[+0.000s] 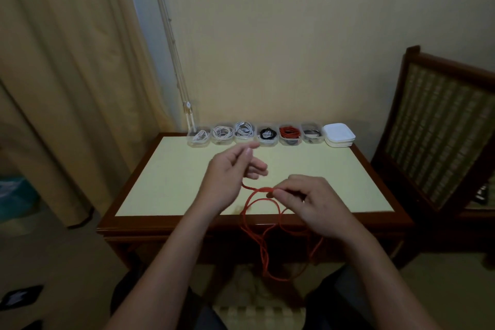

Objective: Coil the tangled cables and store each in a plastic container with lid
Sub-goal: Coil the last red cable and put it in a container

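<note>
Place: a room in a home.
Window side: long beige curtain (67, 75), pull cords (171, 35) hanging beside it.
Furniture: dark wooden table (150, 222) with pale yellow top; wooden chair (442, 128) with woven back.
Wall: plain cream wall (294, 35).

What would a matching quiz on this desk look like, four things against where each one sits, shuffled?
1. loose red cable
2. white lids
3. black cable
4. chair

A. stacked at the container row's right end
B. pinched by the right hand, hanging over the table's front edge
C. right of the table
D. coiled in a container

Pairs: 1-B, 2-A, 3-D, 4-C
</note>
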The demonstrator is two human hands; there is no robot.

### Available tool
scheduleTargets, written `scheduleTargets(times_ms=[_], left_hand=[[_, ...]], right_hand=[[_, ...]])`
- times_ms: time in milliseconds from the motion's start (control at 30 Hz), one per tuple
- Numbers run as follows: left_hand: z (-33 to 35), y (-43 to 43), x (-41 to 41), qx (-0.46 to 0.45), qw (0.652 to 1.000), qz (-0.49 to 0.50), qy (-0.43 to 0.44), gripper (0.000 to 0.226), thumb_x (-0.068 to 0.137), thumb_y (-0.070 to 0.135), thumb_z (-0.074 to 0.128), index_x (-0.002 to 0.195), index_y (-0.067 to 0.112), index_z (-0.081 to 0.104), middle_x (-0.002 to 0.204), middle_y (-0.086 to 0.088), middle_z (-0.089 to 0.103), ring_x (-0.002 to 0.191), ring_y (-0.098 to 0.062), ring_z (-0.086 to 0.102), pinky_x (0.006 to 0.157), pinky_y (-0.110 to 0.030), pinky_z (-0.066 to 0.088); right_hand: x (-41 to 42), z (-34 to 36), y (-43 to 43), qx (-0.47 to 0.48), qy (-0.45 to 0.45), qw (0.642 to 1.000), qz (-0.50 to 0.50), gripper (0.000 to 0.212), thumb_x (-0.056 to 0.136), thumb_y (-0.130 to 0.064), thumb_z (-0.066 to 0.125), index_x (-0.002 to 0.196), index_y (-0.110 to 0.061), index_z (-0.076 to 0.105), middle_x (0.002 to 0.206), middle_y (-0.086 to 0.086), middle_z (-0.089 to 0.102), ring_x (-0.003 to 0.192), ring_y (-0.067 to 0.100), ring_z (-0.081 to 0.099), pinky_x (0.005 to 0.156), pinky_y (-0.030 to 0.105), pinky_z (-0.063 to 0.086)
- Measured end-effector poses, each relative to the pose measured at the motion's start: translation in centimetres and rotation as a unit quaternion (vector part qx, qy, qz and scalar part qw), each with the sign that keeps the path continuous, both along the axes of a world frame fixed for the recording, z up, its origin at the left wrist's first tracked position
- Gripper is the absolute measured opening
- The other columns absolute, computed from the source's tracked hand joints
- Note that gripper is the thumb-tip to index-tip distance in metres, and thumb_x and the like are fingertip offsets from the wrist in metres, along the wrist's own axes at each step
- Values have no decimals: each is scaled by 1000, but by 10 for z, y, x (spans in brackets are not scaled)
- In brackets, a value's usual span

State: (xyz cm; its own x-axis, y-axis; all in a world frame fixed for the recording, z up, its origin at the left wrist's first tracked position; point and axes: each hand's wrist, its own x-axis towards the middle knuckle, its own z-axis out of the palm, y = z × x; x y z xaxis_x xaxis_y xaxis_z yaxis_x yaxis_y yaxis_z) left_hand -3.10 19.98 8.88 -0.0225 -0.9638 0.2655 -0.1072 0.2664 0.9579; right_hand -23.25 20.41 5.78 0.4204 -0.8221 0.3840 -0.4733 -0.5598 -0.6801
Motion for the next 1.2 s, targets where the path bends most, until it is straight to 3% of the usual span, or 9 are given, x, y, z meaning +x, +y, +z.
scheduleTargets(times_ms=[100, 200, 367, 500, 633, 800, 1033, 1100, 1200], left_hand=[[-3, 6, -4, 33, 995, -59, -79, 29, 108, 15, 42, 123, 7, 65, 66, -2, 64, 55, -15, 60, 58, -23, 49], [-2, 7, -8, 93, 991, -94, -18, 35, 109, 23, 40, 118, 6, 68, 55, 7, 42, 49, -8, 36, 49, -18, 31], [3, 6, -10, 107, 987, -104, 66, 46, 93, 51, 56, 112, 14, 75, 61, 5, 33, 52, -10, 28, 51, -22, 26], [2, 5, -5, 106, 982, -119, 103, 35, 99, 33, 57, 117, 6, 71, 61, 6, 26, 51, -10, 20, 50, -22, 20], [-1, 3, -3, 106, 980, -119, 115, 30, 104, 21, 51, 120, 3, 69, 59, 7, 23, 48, -8, 19, 48, -20, 21], [1, 4, 0, 108, 983, -115, 98, 31, 106, 21, 47, 121, 3, 68, 60, 4, 30, 52, -10, 21, 52, -25, 16], [10, 7, 3, 93, 988, -98, 71, 30, 107, 16, 44, 124, 3, 65, 62, 2, 41, 52, -9, 28, 51, -23, 22], [11, 7, 5, 77, 993, -88, 30, 28, 107, 18, 45, 122, 7, 67, 64, 0, 51, 54, -11, 32, 52, -22, 28], [12, 6, 6, 15, 993, -11, -120, 26, 106, 22, 47, 122, 19, 67, 74, 4, 70, 58, -13, 43, 56, -25, 40]], right_hand=[[-1, 10, 0, -12, -79, 996, -27, 12, 96, -24, 67, 95, -26, 78, 80, -8, 68, 73, 14, 59, 67, 30, 46], [0, 15, -2, -11, -102, 993, -58, 14, 95, -30, 68, 98, -22, 79, 86, 1, 71, 78, 20, 62, 72, 37, 48], [-2, 20, 1, 53, -163, 983, -60, 10, 95, -30, 68, 100, -26, 76, 82, -1, 69, 77, 8, 59, 69, 21, 46], [-9, 18, 1, 78, -163, 981, -63, 5, 94, -25, 70, 96, -27, 74, 81, -9, 67, 76, 13, 57, 68, 24, 49], [-10, 14, 1, 88, -155, 981, -80, 9, 87, -20, 78, 92, -27, 74, 79, -5, 67, 71, 8, 58, 66, 24, 50], [-11, 9, -2, -20, -71, 988, -138, 11, 84, -19, 81, 88, -27, 75, 82, -12, 69, 80, 3, 63, 70, 12, 46], [-16, 9, -1, -29, -120, 980, -154, 5, 89, -15, 75, 86, -19, 75, 80, -6, 66, 74, 4, 57, 66, 11, 42], [-18, 12, 0, -13, -143, 981, -133, 8, 92, -13, 72, 85, -17, 72, 80, -2, 65, 72, 5, 54, 65, 12, 42], [-23, 13, -1, 2, -183, 976, -119, 9, 95, -12, 67, 87, -15, 70, 78, -9, 66, 72, 6, 54, 66, 15, 44]])
